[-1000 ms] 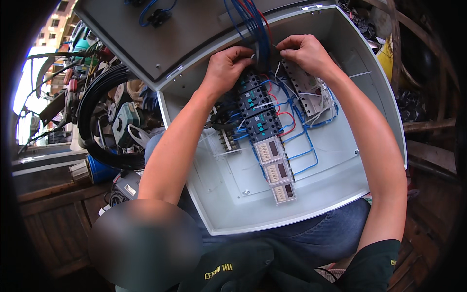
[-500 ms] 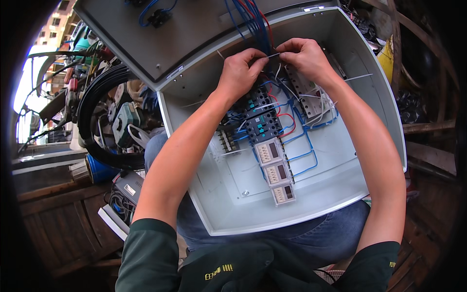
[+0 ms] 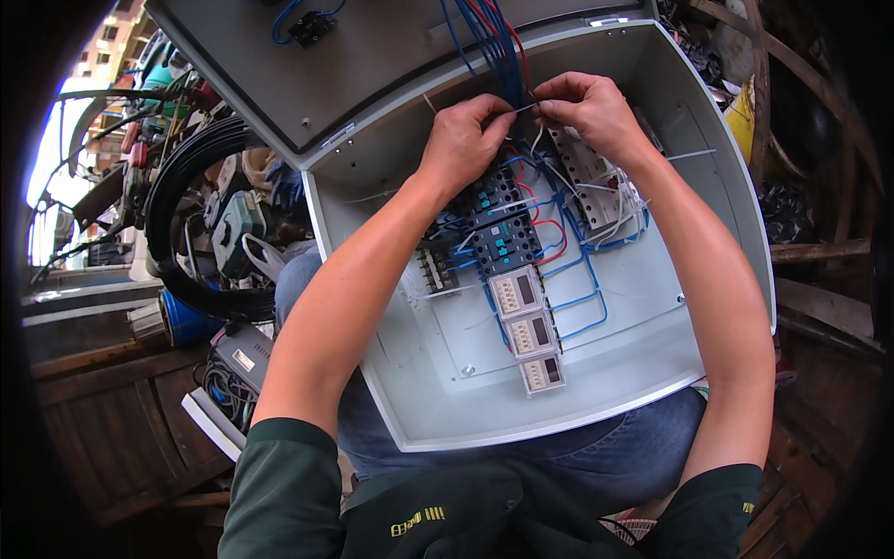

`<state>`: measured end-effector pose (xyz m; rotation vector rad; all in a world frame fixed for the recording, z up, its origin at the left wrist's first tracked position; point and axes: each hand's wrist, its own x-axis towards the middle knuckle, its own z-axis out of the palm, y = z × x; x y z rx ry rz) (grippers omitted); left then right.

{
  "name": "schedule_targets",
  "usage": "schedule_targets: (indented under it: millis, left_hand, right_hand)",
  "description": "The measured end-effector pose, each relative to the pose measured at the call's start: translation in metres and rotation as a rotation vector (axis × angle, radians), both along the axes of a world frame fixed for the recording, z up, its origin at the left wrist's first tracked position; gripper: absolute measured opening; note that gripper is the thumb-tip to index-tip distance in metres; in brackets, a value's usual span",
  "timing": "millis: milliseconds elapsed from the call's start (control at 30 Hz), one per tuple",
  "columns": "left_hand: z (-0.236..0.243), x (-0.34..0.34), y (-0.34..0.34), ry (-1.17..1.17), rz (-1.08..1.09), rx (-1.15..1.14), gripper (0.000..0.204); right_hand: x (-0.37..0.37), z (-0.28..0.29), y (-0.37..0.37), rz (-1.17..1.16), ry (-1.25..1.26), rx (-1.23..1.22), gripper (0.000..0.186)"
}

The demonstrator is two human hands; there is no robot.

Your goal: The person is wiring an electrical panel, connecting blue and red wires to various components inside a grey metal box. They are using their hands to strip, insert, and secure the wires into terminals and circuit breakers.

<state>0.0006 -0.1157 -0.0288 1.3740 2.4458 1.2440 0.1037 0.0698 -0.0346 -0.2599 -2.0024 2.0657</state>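
Pinching white cable tie (image 3: 521, 109) w/ both hands; left hand (image 3: 466, 140), right hand (image 3: 589, 110) barely moved; grips still clenched.

Over an open grey cabinet (image 3: 652, 354) on the person's lap, the left hand (image 3: 463, 138) and right hand (image 3: 589, 110) pinch a thin tie (image 3: 518, 109) around blue wires (image 3: 492, 47) above the breakers (image 3: 498, 224).
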Motion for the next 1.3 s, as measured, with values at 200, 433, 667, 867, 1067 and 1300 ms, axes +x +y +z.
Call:
schedule_targets:
  millis: [200,433,667,867,1067,1300]
  left_hand:
    - [-0.0002,0.0019,0.0009,0.002,-0.008,0.007,0.016]
    - [-0.0003,0.0032,0.0010,-0.011,-0.013,0.030,0.015]
    - [-0.0005,0.0033,0.0005,-0.003,-0.009,0.013,0.016]
    - [-0.0005,0.0034,0.0006,0.005,0.010,0.007,0.016]
    - [-0.0012,0.0029,0.0014,0.006,0.016,0.008,0.016]
    - [-0.0001,0.0090,0.0063,0.005,0.013,-0.001,0.016]
  right_hand:
    - [-0.0010,-0.0013,-0.0003,0.004,-0.002,0.003,0.021]
    - [-0.0017,-0.0038,0.0023,0.019,-0.030,0.013,0.023]
    - [-0.0028,-0.0071,0.0027,0.021,-0.033,-0.002,0.023]
    - [-0.0029,-0.0071,0.0026,0.021,-0.032,-0.011,0.024]
    - [-0.0026,-0.0060,0.0021,0.028,-0.038,-0.021,0.023]
    - [-0.0044,-0.0101,-0.0004,0.013,-0.002,0.024,0.024]
